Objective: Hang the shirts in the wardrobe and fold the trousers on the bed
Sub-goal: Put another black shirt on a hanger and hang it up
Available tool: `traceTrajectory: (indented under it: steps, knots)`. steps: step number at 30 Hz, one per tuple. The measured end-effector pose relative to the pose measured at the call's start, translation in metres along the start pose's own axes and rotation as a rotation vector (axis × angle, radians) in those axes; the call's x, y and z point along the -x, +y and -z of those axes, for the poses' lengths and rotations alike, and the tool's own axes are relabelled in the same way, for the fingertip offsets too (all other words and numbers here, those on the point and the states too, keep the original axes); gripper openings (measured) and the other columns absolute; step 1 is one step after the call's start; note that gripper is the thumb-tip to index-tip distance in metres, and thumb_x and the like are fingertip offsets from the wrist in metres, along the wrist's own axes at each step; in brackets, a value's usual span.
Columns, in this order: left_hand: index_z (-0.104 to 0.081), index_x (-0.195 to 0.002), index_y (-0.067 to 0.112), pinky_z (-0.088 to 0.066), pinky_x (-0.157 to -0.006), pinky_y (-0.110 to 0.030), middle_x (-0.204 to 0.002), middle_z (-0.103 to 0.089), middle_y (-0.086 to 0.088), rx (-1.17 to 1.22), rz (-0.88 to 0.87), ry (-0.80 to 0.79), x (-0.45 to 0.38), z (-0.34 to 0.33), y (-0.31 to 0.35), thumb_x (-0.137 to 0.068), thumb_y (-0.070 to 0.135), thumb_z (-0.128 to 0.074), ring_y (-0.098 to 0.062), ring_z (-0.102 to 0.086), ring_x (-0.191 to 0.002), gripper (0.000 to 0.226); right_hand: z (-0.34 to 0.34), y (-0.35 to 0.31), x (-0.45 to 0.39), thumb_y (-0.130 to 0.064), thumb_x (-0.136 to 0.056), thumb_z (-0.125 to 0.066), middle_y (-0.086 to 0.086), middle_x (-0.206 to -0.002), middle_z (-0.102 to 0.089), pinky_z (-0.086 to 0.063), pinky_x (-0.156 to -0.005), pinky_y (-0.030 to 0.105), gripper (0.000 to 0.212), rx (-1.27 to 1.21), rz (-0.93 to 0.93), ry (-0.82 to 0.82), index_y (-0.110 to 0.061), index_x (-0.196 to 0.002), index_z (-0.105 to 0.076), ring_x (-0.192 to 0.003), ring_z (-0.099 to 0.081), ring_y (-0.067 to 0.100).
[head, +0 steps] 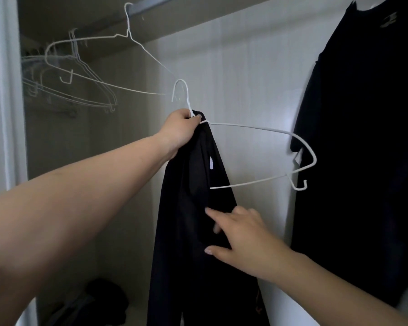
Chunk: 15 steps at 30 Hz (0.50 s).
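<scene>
Nothing here can be read: the small white tag [211,164] on the dark shirt [198,231] held up on the hanger shows no legible print, and the pale mark [389,21] near the top of the hanging dark garment [363,161] is too blurred to make out.

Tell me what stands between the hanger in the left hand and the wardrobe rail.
An empty white wire hanger hangs from the rail directly above the held hanger, whose hook sits beside its lower corner. The black shirt is only half on. Otherwise nothing visible blocks.
</scene>
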<state>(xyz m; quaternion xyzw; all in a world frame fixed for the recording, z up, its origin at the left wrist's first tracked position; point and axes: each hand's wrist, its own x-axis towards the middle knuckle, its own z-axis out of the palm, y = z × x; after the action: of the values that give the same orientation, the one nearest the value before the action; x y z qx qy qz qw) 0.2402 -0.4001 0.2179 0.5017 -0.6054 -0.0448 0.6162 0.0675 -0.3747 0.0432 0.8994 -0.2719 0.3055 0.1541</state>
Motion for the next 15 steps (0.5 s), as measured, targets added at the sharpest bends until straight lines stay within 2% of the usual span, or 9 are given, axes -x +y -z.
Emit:
traceTrajectory:
  steps: [1,3,5,7,9,10,13,15]
  knots:
    - [-0.038,-0.062,0.019,-0.029,-0.045,-0.02,-0.057,-0.038,0.003,-0.011,0.001,0.002,0.0,0.002,-0.002,-0.096,0.023,-0.05,-0.011,-0.035,-0.049,0.036,0.0,0.002,-0.001,-0.057,-0.087,-0.052,-0.011,-0.124,-0.057,-0.038,-0.097,0.032,0.076,0.086,-0.006,-0.032,-0.03,-0.15,-0.018,-0.115,-0.05,0.016]
    - [-0.047,-0.071,0.014,-0.033,-0.054,-0.023,-0.064,-0.042,0.0,-0.039,0.004,-0.005,0.0,0.007,-0.009,-0.096,0.022,-0.049,-0.016,-0.04,-0.057,0.026,0.006,0.008,0.0,-0.055,-0.089,-0.051,-0.005,-0.12,-0.057,-0.046,-0.086,0.032,0.064,0.15,-0.034,-0.102,-0.029,-0.145,-0.031,-0.11,-0.056,0.021]
    - [-0.055,-0.085,0.006,-0.035,-0.065,-0.029,-0.075,-0.047,-0.007,-0.103,0.002,0.012,0.0,0.012,-0.018,-0.096,0.023,-0.049,-0.019,-0.044,-0.069,0.021,0.016,0.013,0.001,-0.052,-0.091,-0.05,-0.003,-0.113,-0.054,-0.041,-0.072,0.028,0.042,0.184,0.024,-0.162,-0.023,-0.121,-0.055,-0.1,-0.059,0.023]
    - [-0.058,-0.095,-0.002,-0.036,-0.07,-0.031,-0.083,-0.053,-0.01,-0.18,-0.008,0.043,-0.001,0.018,-0.028,-0.095,0.023,-0.048,-0.02,-0.048,-0.076,0.027,0.024,0.015,0.006,-0.047,-0.091,-0.053,-0.004,-0.115,-0.05,-0.036,-0.067,0.024,0.032,0.114,0.157,-0.158,-0.017,-0.097,-0.063,-0.082,-0.056,0.017]
    - [-0.058,-0.092,0.0,-0.035,-0.068,-0.03,-0.085,-0.055,-0.009,-0.27,-0.029,0.054,-0.002,0.024,-0.037,-0.096,0.022,-0.046,-0.022,-0.048,-0.079,0.025,0.031,0.016,0.012,-0.044,-0.089,-0.055,-0.008,-0.124,-0.05,-0.039,-0.066,0.022,0.029,0.038,0.27,-0.146,-0.016,-0.083,-0.062,-0.072,-0.052,0.008]
    - [-0.057,-0.089,0.004,-0.034,-0.067,-0.03,-0.086,-0.055,-0.007,-0.316,-0.036,0.055,-0.003,0.027,-0.041,-0.096,0.022,-0.045,-0.022,-0.048,-0.08,0.023,0.034,0.016,0.015,-0.044,-0.089,-0.054,-0.012,-0.122,-0.051,-0.04,-0.066,0.021,0.028,0.004,0.275,-0.175,-0.018,-0.081,-0.06,-0.072,-0.049,0.004]
    - [-0.052,-0.081,0.008,-0.032,-0.068,-0.03,-0.083,-0.053,-0.006,-0.389,-0.042,0.069,-0.004,0.038,-0.056,-0.097,0.021,-0.045,-0.023,-0.047,-0.081,0.022,0.043,0.022,0.02,-0.044,-0.09,-0.051,-0.014,-0.087,-0.047,-0.031,-0.064,0.019,0.023,-0.007,0.225,-0.257,-0.026,-0.079,-0.044,-0.07,-0.037,-0.001]
    - [-0.055,-0.085,0.004,-0.033,-0.069,-0.03,-0.083,-0.053,-0.008,-0.421,-0.055,0.069,-0.003,0.045,-0.067,-0.097,0.021,-0.046,-0.023,-0.047,-0.08,0.023,0.052,0.029,0.021,-0.04,-0.091,-0.052,-0.015,-0.082,-0.045,-0.033,-0.064,0.017,0.016,-0.039,0.168,-0.247,-0.027,-0.083,-0.048,-0.07,-0.042,-0.001]
